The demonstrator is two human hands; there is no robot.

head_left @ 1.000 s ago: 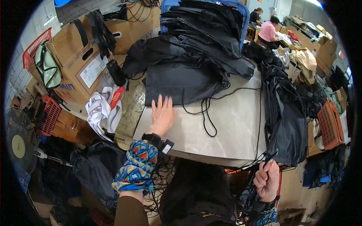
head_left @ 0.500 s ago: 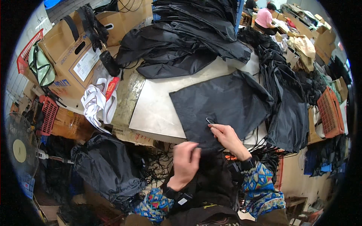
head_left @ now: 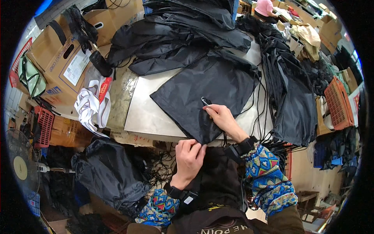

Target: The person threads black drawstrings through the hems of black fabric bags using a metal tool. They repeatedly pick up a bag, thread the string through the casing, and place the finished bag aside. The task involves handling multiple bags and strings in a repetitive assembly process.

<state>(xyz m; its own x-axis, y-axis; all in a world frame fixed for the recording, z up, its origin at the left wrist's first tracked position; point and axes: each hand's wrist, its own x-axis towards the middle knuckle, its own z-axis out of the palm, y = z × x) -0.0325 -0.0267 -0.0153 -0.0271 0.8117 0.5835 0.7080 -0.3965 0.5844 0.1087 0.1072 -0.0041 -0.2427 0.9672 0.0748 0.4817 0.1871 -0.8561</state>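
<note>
A black fabric drawstring bag [head_left: 210, 84] lies flat on the pale work board, turned so that one corner points at me. My left hand [head_left: 189, 159] is closed at that near corner, with thumb and fingers pinching the cloth. In my right hand [head_left: 224, 119], held over the bag's middle, is a thin silver tool with a rounded, loop-like tip [head_left: 204, 101]; its other end is hidden by my fingers. Black cords [head_left: 255, 117] trail from the bag's right side across the board.
Black bags [head_left: 187, 35] are heaped at the back, and another stack [head_left: 292, 97] hangs over the right edge. White straps [head_left: 91, 103] and a cardboard box [head_left: 58, 66] stand left. A fan [head_left: 21, 167] is lower left, an orange crate [head_left: 339, 101] right. A person in pink [head_left: 265, 7] sits far off.
The bag has turned, and its near corner is now pinched by my left hand, which was blurred in motion before. My right hand still holds the silver tool over the cloth.
</note>
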